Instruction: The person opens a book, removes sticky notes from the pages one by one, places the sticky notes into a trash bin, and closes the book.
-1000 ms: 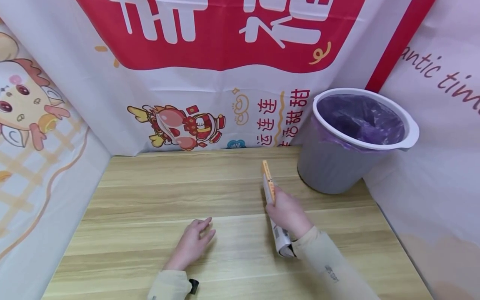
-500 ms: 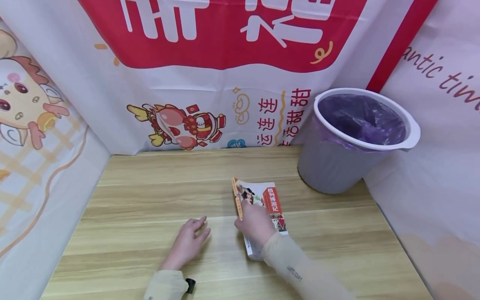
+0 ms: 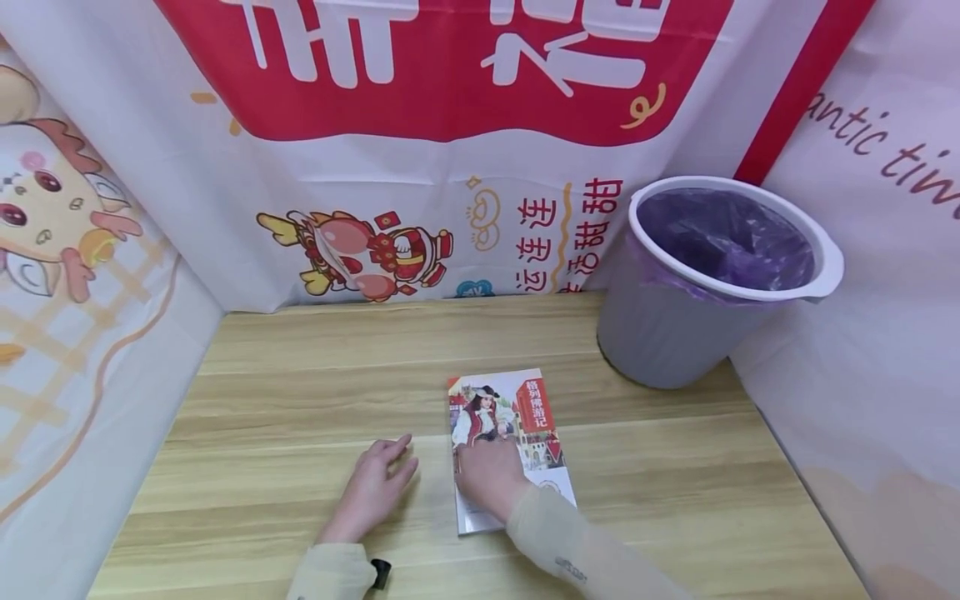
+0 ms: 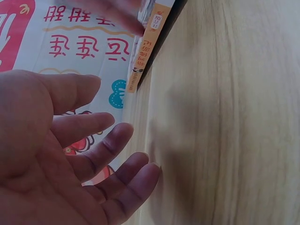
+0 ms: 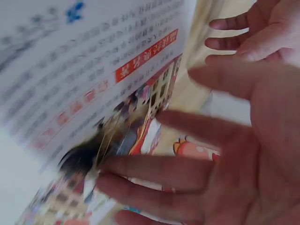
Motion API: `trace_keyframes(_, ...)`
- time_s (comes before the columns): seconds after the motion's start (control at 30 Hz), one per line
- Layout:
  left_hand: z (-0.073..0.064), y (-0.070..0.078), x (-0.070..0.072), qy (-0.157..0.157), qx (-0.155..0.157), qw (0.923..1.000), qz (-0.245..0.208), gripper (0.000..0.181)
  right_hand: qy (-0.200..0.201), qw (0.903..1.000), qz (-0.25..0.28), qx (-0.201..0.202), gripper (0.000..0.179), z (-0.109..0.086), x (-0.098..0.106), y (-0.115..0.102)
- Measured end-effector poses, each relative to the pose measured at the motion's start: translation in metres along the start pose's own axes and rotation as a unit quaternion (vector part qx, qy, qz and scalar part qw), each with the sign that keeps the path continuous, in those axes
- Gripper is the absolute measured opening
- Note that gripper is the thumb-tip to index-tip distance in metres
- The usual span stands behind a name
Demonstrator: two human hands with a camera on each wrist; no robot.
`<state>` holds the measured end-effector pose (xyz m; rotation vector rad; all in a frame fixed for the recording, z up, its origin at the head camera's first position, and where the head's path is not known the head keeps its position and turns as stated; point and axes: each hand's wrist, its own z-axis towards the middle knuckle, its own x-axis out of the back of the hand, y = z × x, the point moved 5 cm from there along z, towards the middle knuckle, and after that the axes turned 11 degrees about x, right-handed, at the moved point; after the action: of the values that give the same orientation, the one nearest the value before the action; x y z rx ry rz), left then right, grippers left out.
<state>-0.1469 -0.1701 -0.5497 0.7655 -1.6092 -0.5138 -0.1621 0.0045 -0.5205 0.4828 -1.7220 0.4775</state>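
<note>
A paperback book (image 3: 491, 408) with a costumed figure and a red title block on its cover lies face up on the wooden table (image 3: 315, 383). My right hand (image 3: 491, 475) is over its lower left part, covering some of the picture. Fingers (image 5: 154, 173) of that hand look spread and fairly straight in the right wrist view, in front of a blurred printed cover. The book's orange spine (image 4: 145, 51) faces my left hand. Left of the book, apart from it, my left hand (image 3: 371, 492) stays relaxed with loosely bent fingers and holds nothing.
A grey bin (image 3: 660, 325) with a white rim and purple liner stands at the table's back right corner. Printed cloth (image 3: 420, 167) hangs along the back, and more cloth borders the left and right sides.
The right hand has moved left with the book, which went from on edge to lying flat, cover up. Its grip has loosened. The left hand has hardly moved.
</note>
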Motion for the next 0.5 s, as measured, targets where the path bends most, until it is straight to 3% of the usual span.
trace_keyframes(0.27,0.001,0.005,-0.001,0.001,-0.006,1.0000,0.008,0.050,-0.062,0.9955,0.025,0.068,0.091,-0.032,-0.014,0.012)
trace_keyframes(0.5,0.001,0.008,-0.006,-0.008,-0.007,0.9999,0.009,0.051,-0.023,0.9947,0.034,0.094,0.099,-0.040,-0.026,0.019)
